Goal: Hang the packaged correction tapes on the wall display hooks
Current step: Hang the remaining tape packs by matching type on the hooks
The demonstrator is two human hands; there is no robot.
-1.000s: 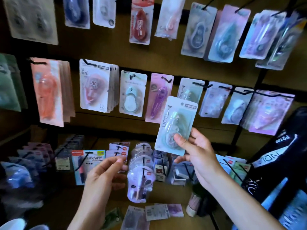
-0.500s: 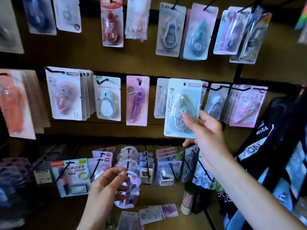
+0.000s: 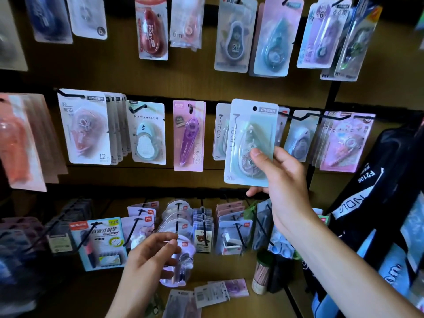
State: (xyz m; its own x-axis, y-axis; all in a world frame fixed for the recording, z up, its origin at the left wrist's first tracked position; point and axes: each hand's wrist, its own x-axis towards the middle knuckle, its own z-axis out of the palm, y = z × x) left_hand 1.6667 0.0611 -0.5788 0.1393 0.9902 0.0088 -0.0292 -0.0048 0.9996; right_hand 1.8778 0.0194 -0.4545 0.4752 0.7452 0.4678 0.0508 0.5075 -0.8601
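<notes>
- One pale green correction tape pack [image 3: 251, 143] is pinched near its lower edge by the right hand [image 3: 283, 180], thumb in front.
- The left hand [image 3: 150, 258], low and nearer, is loosely curled at a clear pack; whether that pack is gripped cannot be told.
- The held pack's hole is raised level with the hook [image 3: 305, 117], not yet threaded.
- One matching pack [image 3: 219, 131] already hangs just behind.
- Some three loose packs [image 3: 220, 292] wait on the shelf below.

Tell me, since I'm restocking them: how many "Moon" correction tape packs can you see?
2: one Moon pack pinched in the right hand, raised to the middle row; one hanging Moon pack directly behind it, mostly covered. More may hang hidden behind that one.
</notes>
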